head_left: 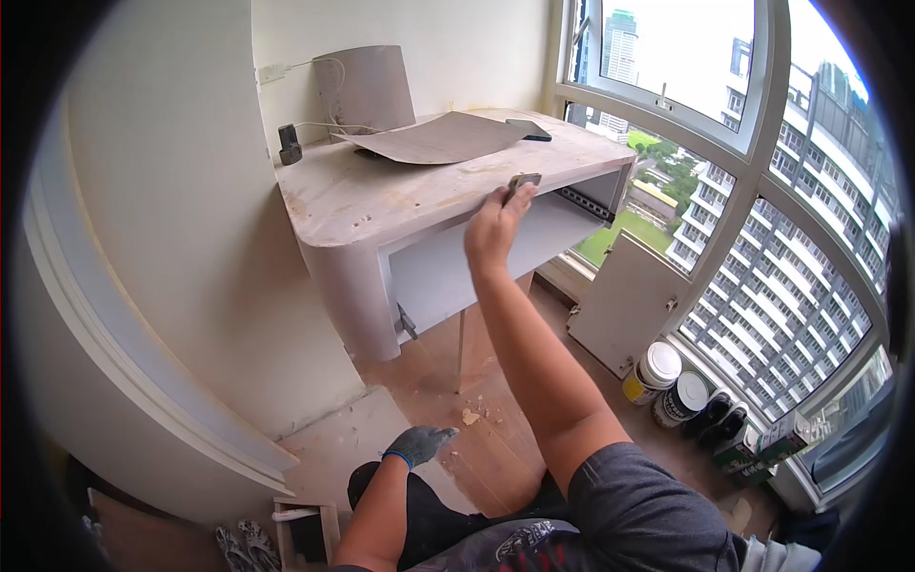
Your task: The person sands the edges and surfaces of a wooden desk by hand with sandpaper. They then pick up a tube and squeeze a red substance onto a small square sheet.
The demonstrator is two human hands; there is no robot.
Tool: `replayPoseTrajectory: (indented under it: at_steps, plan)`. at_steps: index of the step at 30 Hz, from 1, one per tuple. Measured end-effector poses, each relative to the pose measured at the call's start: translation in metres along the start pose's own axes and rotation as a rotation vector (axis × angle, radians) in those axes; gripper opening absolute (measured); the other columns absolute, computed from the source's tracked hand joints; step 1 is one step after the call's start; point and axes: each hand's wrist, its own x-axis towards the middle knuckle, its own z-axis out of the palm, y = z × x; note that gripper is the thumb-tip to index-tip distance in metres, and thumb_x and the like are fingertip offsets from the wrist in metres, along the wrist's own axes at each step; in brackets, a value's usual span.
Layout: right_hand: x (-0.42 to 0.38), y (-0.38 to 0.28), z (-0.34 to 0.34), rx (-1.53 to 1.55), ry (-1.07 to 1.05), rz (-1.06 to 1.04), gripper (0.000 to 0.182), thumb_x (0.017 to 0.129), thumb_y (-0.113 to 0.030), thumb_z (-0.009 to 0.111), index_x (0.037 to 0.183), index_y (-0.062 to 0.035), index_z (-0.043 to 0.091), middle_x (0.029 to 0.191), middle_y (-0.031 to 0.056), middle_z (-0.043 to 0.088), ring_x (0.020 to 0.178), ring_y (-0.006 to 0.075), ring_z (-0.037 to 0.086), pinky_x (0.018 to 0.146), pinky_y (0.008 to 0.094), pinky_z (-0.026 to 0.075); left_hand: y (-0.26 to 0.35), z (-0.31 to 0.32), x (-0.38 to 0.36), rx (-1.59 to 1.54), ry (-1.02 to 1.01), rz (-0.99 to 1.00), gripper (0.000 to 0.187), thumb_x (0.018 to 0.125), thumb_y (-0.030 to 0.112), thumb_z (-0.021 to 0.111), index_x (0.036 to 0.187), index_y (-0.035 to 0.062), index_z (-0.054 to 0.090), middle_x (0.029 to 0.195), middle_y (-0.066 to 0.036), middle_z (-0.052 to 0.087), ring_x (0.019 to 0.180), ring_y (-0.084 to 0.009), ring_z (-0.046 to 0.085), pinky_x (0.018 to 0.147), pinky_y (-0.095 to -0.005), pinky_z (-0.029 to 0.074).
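Note:
My bare right hand (494, 229) reaches forward to the front edge of a desk (400, 205) with a rounded corner and a dusty, patchy top. Its fingers are closed round a small block (525, 179), dark and tan, which looks like a sanding block. The block is at the desktop's edge, above an open drawer space with a metal slide rail (583, 203) on its right side. My left hand (419, 444), in a grey glove, is low near my knee, holding nothing. Its fingers point right and look loosely stretched.
A curved panel (448, 138) lies on the desk; another panel (367, 88) leans on the wall. A dark battery-like block (289, 145) stands at left. A white board (624, 303), paint buckets (660, 366), shoes (710, 415) and tins (739, 446) line the window side. Debris (472, 417) lies on the floor.

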Motion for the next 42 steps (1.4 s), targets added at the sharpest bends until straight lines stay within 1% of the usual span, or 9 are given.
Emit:
replayPoseTrajectory:
  at_steps: [5, 10, 15, 20, 24, 26, 30, 35, 42]
  plan:
    - [-0.057, -0.001, 0.017, -0.176, -0.076, -0.300, 0.061, 0.104, -0.014, 0.044, 0.155, 0.0089, 0.017, 0.162, 0.0309, 0.015, 0.152, 0.0478, 0.008, 0.124, 0.0503, 0.007, -0.050, 0.031, 0.022, 0.263, 0.130, 0.331, 0.043, 0.100, 0.038, 0.051, 0.136, 0.0147, 0.060, 0.102, -0.017, 0.070, 0.084, -0.0307, 0.068, 0.079, -0.0418, 0.057]
    - [-0.010, -0.022, 0.003, -0.054, -0.006, -0.026, 0.064, 0.101, -0.012, 0.047, 0.153, 0.0117, 0.019, 0.162, 0.0319, 0.015, 0.151, 0.0509, 0.007, 0.124, 0.0512, 0.008, 0.015, -0.010, -0.024, -0.234, -0.003, -0.258, 0.080, 0.095, 0.074, 0.032, 0.102, 0.0054, 0.073, 0.096, -0.024, 0.070, 0.097, -0.0374, 0.067, 0.085, -0.0492, 0.050]
    - [-0.085, -0.011, -0.037, -0.140, -0.479, -0.434, 0.063, 0.100, -0.013, 0.049, 0.154, 0.0072, 0.022, 0.161, 0.0319, 0.018, 0.149, 0.0500, 0.015, 0.122, 0.0510, 0.017, -0.036, 0.016, 0.011, 0.189, 0.195, 0.203, 0.075, 0.091, 0.071, 0.049, 0.119, 0.0036, 0.067, 0.102, -0.022, 0.068, 0.101, -0.0350, 0.066, 0.089, -0.0456, 0.051]
    - [-0.133, 0.028, -0.150, -0.232, -0.654, 0.133, 0.036, 0.105, -0.021, 0.045, 0.128, 0.0043, 0.057, 0.126, 0.0224, 0.063, 0.116, 0.0347, 0.059, 0.102, 0.0412, 0.042, 0.077, -0.009, -0.055, 0.082, 0.917, 0.179, 0.072, 0.084, 0.056, 0.071, 0.128, 0.0005, 0.060, 0.109, -0.019, 0.067, 0.101, -0.0377, 0.064, 0.092, -0.0465, 0.051]
    - [-0.169, 0.066, -0.191, 0.046, -0.703, 0.757, 0.035, 0.105, -0.030, 0.050, 0.111, 0.0004, 0.067, 0.103, 0.0111, 0.068, 0.099, 0.0205, 0.060, 0.088, 0.0371, 0.045, 0.183, -0.056, -0.099, 0.422, 1.306, 0.509, 0.051, 0.084, 0.038, 0.075, 0.122, 0.0053, 0.065, 0.107, -0.015, 0.069, 0.100, -0.0351, 0.065, 0.088, -0.0459, 0.052]
    - [-0.166, 0.060, -0.203, 0.077, -0.787, 1.049, 0.043, 0.104, -0.041, 0.050, 0.116, -0.0030, 0.067, 0.107, 0.0099, 0.068, 0.105, 0.0221, 0.061, 0.094, 0.0353, 0.043, 0.176, -0.064, -0.078, 0.335, 1.136, 0.637, 0.036, 0.086, 0.026, 0.072, 0.117, 0.0071, 0.066, 0.105, -0.015, 0.069, 0.098, -0.0346, 0.065, 0.085, -0.0450, 0.053]
    - [-0.125, 0.043, -0.233, 0.595, -1.028, 1.030, 0.068, 0.103, -0.062, 0.033, 0.131, -0.0063, 0.060, 0.118, 0.0118, 0.066, 0.114, 0.0278, 0.060, 0.099, 0.0473, 0.043, 0.211, -0.128, -0.099, 0.257, 1.199, 0.714, 0.016, 0.092, 0.005, 0.062, 0.106, 0.0055, 0.066, 0.095, -0.014, 0.068, 0.092, -0.0344, 0.067, 0.085, -0.0431, 0.054]
    - [-0.121, 0.127, -0.245, 0.388, -0.831, 1.061, 0.063, 0.104, -0.058, 0.038, 0.129, -0.0046, 0.061, 0.115, 0.0121, 0.067, 0.107, 0.0246, 0.062, 0.092, 0.0428, 0.047, 0.279, -0.258, -0.126, 0.632, 1.456, 0.684, 0.035, 0.088, 0.010, 0.069, 0.118, -0.0022, 0.058, 0.105, -0.020, 0.065, 0.095, -0.0386, 0.065, 0.084, -0.0440, 0.055]
    - [-0.151, 0.186, -0.244, 0.088, -0.804, 0.882, 0.050, 0.103, -0.046, 0.052, 0.119, -0.0002, 0.065, 0.101, 0.0094, 0.067, 0.091, 0.0189, 0.063, 0.077, 0.0325, 0.049, 0.277, -0.323, -0.089, 0.919, 1.239, 0.288, 0.042, 0.082, 0.032, 0.080, 0.109, 0.0030, 0.066, 0.097, -0.018, 0.068, 0.092, -0.0356, 0.067, 0.080, -0.0438, 0.055]
